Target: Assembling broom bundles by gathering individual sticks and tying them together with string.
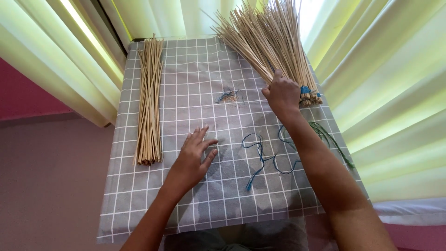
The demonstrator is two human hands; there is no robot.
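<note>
My right hand (281, 94) grips the lower part of a large fanned bundle of thin pale sticks (267, 39), bound near its base with a blue tie (305, 89), at the table's far right. My left hand (194, 158) rests flat and open on the grey checked cloth (195, 79), fingers spread, holding nothing. A smaller straight bundle of sticks (149, 102) lies lengthwise along the cloth's left side, apart from both hands.
Loose blue string (260, 158) curls on the cloth between my arms, and a green string (327, 137) trails by my right forearm. A small tuft of fibres (227, 96) sits mid-cloth. Pale yellow-green curtains (385, 69) hang behind and to both sides.
</note>
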